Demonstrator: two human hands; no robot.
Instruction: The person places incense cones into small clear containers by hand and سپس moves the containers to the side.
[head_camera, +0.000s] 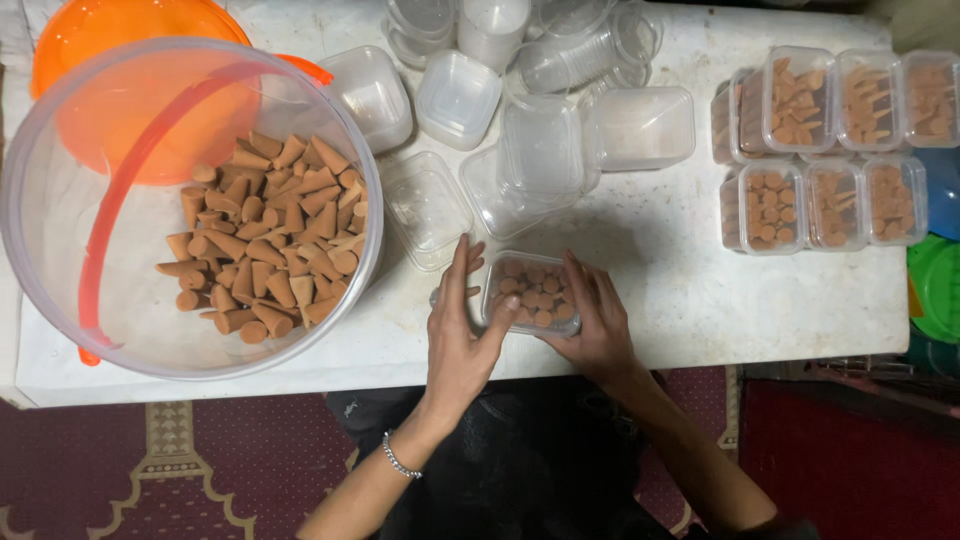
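A small clear plastic box (531, 292) filled with brown cones stands near the table's front edge. My left hand (459, 330) rests against its left side with the fingers stretched up and apart. My right hand (596, 320) cups the box's right side, fingers curled along its edge. A large clear bucket (60, 240) at the left holds a heap of loose brown cones (270, 240). The box sits on the white table (680, 290).
Several empty clear boxes and lids (540, 140) lie at the back centre. Several filled boxes of cones (830, 150) stand stacked at the right. An orange tub (130, 30) is behind the bucket. Green and blue lids (935, 280) sit past the table's right edge.
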